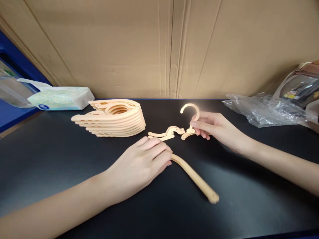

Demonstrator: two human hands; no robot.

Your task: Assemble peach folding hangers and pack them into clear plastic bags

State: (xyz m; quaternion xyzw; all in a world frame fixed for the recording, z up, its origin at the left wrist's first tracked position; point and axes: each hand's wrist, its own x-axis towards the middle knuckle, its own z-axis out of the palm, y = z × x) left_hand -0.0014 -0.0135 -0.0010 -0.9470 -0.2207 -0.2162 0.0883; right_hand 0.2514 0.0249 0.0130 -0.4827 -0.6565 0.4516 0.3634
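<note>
My left hand is closed over the upper end of a beige plastic hanger arm, whose free end slopes down to the right. The fingertips of that hand are partly hidden. My right hand pinches the lower shaft of a hanger hook between thumb and fingers. The hook curves up and to the left, with a short base piece below it. Between the hands, another curved hanger piece lies on the black table, just past my left fingers. Left of it stands a stack of folded beige hangers.
A pack of tissues lies at the back left beside a clear container. Crumpled clear plastic bags and a transparent bag with brown trim sit at the back right. Cardboard walls off the rear edge.
</note>
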